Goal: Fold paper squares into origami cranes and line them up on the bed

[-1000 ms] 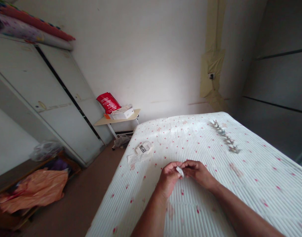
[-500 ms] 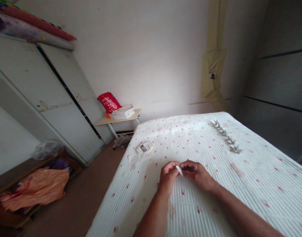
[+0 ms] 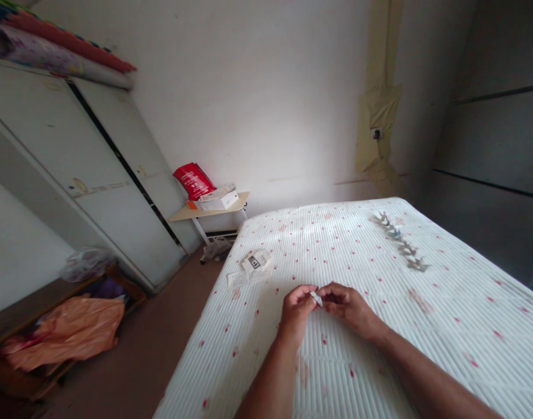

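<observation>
Between my fingertips is a small folded piece of paper [image 3: 316, 299], pale with grey marks. My left hand [image 3: 298, 307] pinches it from the left, thumb and forefinger closed on it. From the other side my right hand [image 3: 347, 307] grips its edge, the fingers bent and partly hiding it. Both hands are just above the white ribbed mattress [image 3: 336, 372] with red dots. Beyond my left hand lie several printed paper sheets [image 3: 255, 265]. Farther off to the right, a row of small folded paper figures [image 3: 401, 241] stands on the mattress.
A small side table [image 3: 183, 214] by the wall holds a red bag [image 3: 194, 180] and a white box [image 3: 220, 201]. A pale wardrobe [image 3: 113, 174] is on the left, with an orange plastic bag [image 3: 74, 331] on a low wooden bench. A taped-over socket [image 3: 376, 134] is on the wall.
The folded paper has turned slightly between my fingertips. Both hands keep nearly the same place, and the whole view has shifted a little.
</observation>
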### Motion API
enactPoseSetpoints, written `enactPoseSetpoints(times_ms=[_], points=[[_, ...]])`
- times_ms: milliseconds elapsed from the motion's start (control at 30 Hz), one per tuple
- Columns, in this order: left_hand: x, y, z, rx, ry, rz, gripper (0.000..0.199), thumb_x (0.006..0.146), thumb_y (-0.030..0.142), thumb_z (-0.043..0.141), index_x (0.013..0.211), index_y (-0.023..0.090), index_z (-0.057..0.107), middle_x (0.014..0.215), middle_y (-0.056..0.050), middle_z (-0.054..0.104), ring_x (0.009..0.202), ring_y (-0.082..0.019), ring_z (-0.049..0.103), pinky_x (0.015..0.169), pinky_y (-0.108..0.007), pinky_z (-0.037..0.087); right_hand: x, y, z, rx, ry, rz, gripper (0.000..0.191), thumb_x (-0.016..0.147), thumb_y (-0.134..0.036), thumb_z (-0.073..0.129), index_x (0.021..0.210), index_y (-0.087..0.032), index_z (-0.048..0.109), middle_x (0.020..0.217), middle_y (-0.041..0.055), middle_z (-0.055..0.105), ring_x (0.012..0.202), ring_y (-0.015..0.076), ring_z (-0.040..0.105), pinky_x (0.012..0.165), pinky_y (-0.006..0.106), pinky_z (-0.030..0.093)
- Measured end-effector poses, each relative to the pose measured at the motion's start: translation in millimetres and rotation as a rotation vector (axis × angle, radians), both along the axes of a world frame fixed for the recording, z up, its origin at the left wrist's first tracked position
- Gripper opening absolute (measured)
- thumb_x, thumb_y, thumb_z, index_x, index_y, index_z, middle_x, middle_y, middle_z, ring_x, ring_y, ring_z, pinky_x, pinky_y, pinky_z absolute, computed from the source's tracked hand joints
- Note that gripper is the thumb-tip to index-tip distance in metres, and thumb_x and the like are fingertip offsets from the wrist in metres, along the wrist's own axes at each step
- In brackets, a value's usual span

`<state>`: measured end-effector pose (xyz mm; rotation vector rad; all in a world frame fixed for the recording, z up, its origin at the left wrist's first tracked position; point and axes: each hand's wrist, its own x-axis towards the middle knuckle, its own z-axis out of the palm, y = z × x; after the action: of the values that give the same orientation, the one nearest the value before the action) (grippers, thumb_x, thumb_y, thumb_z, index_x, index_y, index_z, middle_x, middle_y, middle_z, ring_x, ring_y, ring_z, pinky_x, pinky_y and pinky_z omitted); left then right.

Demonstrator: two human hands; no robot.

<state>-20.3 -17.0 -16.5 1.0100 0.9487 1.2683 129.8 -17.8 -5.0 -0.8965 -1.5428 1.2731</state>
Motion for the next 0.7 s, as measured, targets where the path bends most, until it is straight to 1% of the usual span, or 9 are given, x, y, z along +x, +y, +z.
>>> enactPoseSetpoints(times_ms=[67, 200, 467, 567, 700], points=[[-0.7, -0.1, -0.1, 0.002, -0.001, -0.009, 0.025, 0.063, 0.024, 0.067, 0.085, 0.012, 0.065, 0.073, -0.004, 0.065, 0.063, -0.013, 0.055, 0.062, -0.024, 0.042, -0.1, -0.4, 1.2, -0.017, 0.009, 0.005, 0.024, 0.07, -0.037, 0.065, 0.085, -0.018, 0.062, 0.078, 0.0017, 0.057, 0.071, 0.0149, 0.054, 0.067, 0.029, 0.043], [-1.6, -0.3, -0.3, 0.015, -0.023, -0.035, 0.024, 0.062, 0.024, 0.067, 0.083, 0.013, 0.063, 0.072, -0.003, 0.064, 0.063, -0.012, 0.055, 0.063, -0.024, 0.042, -0.7, 0.4, -0.1, -0.055, 0.029, 0.003, 0.027, 0.068, -0.037, 0.065, 0.087, -0.018, 0.06, 0.072, 0.0, 0.055, 0.063, 0.0123, 0.05, 0.058, 0.026, 0.04], [-2.9, -0.8, 3.2, 0.054, -0.007, -0.024, 0.018, 0.061, 0.02, 0.065, 0.076, 0.015, 0.058, 0.069, -0.001, 0.062, 0.062, -0.011, 0.051, 0.062, -0.022, 0.037, -0.4, -0.4, 2.7, -0.065, 0.013, 0.028, 0.023, 0.066, -0.025, 0.064, 0.087, -0.018, 0.059, 0.069, -0.003, 0.049, 0.059, 0.0099, 0.044, 0.054, 0.023, 0.034], [-3.3, -1.9, 6.3, 0.065, 0.028, -0.007, 0.018, 0.059, 0.022, 0.066, 0.073, 0.015, 0.056, 0.068, 0.0, 0.06, 0.063, -0.012, 0.051, 0.062, -0.022, 0.036, 1.5, -1.2, 5.5, -0.029, 0.001, 0.043, 0.021, 0.07, -0.027, 0.063, 0.089, -0.019, 0.059, 0.072, -0.0016, 0.051, 0.063, 0.0116, 0.047, 0.057, 0.024, 0.037], [-3.2, -3.6, 9.4, 0.093, 0.091, -0.006, 0.018, 0.058, 0.023, 0.066, 0.071, 0.016, 0.055, 0.064, 0.001, 0.057, 0.06, -0.011, 0.048, 0.059, -0.021, 0.034, 3.4, -0.6, 6.8, 0.008, -0.024, 0.016, 0.018, 0.074, -0.03, 0.059, 0.089, -0.019, 0.06, 0.077, 0.0003, 0.055, 0.071, 0.0142, 0.051, 0.066, 0.027, 0.04]])
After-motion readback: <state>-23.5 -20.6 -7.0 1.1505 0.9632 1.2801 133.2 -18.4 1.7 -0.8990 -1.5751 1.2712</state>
